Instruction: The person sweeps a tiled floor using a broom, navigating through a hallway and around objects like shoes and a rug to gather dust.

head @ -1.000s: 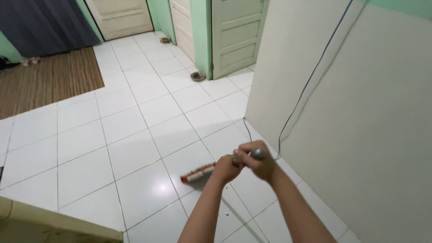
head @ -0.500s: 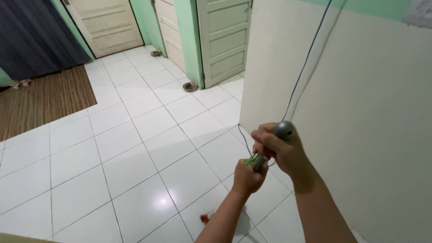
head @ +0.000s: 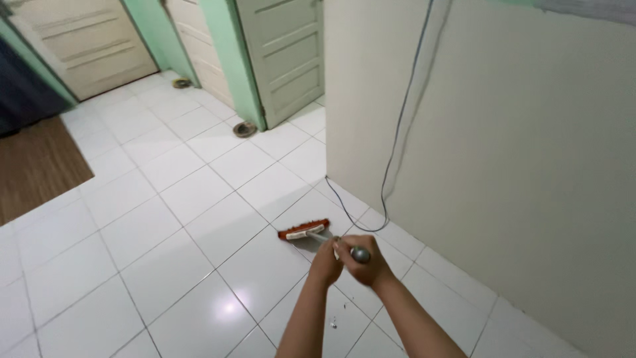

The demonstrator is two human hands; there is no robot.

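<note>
White glazed floor tiles point(head: 199, 225), glossy, with a bright glare patch at 7 o'clock of the broom head.

Broom head point(head: 304, 231): red-orange bristle block with a pale band, lying on the tiles just above frame centre-bottom, near the foot of the wall. Metal handle point(head: 344, 246), grey, running from the head toward 4 o'clock into the hands, rounded end showing past the knuckles.

Left hand point(head: 326, 259): clenched around the handle, lower on the shaft, at 9 o'clock of the other hand and touching it. Right hand point(head: 364, 260): likewise closed on the handle near its top end. Both forearms entering from 6 o'clock.

Cream wall point(head: 503, 152): filling the 3 o'clock side, corner edge at 12 o'clock. Dark cable point(head: 396, 139) hanging down the wall, looping onto the floor at 1 o'clock of the broom head.

Small specks of debris point(head: 333, 323) on the tile between the forearms, at 6 o'clock of the hands.

Panelled doors point(head: 281, 53) in pale cream with green frames point(head: 228, 59), at 11 to 12 o'clock. Round floor drain point(head: 244, 128) at the base of the green frame; a second one point(head: 181, 83) farther off. Brown mat point(head: 36, 166) at 9 o'clock, well apart from the broom.
</note>
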